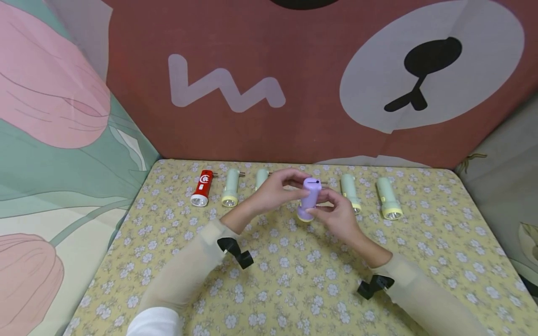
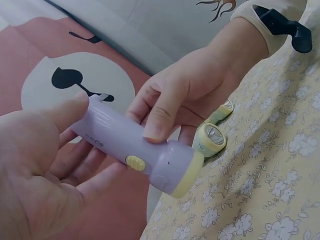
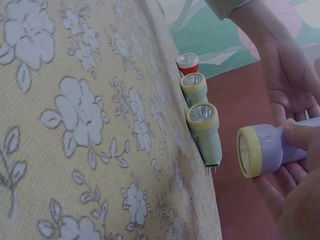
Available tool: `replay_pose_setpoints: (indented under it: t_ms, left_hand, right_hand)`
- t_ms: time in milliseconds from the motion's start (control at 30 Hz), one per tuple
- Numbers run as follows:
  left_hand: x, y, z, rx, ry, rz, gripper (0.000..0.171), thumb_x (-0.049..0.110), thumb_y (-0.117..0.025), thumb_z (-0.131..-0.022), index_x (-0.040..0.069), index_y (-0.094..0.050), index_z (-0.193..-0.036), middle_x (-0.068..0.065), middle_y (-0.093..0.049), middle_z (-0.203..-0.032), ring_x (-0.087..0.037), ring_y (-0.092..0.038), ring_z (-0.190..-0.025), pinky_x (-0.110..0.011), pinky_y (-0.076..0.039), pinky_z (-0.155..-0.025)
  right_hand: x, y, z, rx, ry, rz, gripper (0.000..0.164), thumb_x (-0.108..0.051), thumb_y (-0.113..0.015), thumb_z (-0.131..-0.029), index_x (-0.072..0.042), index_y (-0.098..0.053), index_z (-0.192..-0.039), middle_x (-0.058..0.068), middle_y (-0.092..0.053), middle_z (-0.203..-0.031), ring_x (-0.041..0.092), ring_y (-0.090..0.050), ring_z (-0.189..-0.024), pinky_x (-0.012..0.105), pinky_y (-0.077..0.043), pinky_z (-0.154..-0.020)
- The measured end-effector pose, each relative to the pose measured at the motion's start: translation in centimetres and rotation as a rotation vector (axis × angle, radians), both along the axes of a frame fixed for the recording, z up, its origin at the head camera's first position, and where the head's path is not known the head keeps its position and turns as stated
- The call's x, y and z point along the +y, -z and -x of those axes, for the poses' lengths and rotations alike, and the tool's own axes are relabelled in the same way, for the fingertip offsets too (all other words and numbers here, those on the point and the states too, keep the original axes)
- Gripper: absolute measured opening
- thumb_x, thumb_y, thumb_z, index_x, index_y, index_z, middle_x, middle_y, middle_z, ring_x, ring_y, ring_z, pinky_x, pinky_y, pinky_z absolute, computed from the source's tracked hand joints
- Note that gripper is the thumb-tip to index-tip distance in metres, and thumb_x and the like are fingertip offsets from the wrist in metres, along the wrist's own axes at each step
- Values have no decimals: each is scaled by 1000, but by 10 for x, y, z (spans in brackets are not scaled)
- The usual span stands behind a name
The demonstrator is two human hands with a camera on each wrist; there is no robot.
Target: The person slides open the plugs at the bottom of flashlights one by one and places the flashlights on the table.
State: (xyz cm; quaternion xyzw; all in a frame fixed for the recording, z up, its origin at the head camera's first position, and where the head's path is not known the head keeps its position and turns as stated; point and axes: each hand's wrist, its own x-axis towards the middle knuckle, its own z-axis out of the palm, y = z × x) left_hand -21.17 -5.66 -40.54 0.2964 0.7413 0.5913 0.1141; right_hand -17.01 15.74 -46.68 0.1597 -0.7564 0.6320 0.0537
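Observation:
Both hands hold a purple flashlight [image 1: 310, 198] with a yellow lens ring and a yellow slide switch [image 2: 135, 163], raised over the table. My left hand [image 1: 275, 192] pinches its tail end, thumb [image 2: 75, 107] on one side and fingers behind. Nearer the lamp head, my right hand [image 1: 339, 215] grips the body between thumb [image 2: 161, 120] and fingers. In the right wrist view the lamp head [image 3: 255, 151] points toward the table. Behind my left hand, a pale green flashlight [image 1: 261, 177] is partly hidden; another green flashlight [image 1: 350, 192] stands just beyond my right fingers.
The flashlights lie in a row along the back of the flower-patterned tablecloth [image 1: 286, 280]. At the left are a red flashlight [image 1: 203, 186] and a green one [image 1: 231, 186]; farthest right lies one more green flashlight [image 1: 388, 198]. A printed brown wall [image 1: 311, 116] rises behind the table.

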Motion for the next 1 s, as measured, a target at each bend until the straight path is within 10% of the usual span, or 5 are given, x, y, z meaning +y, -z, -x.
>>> replay_pose_setpoints:
  t_ms: [1000]
  left_hand:
    - [5, 10, -1, 56, -73, -63, 48, -6, -70, -93, -4, -57, -138, -21, -65, -122, -32, -64, -110, -35, -56, -95]
  right_hand:
    - [-1, -4, 1, -57, 4, -33, 37, -8, -82, -88, -1, -68, -121, 14, -69, -107, 15, -66, -97, 28, -61, -78]
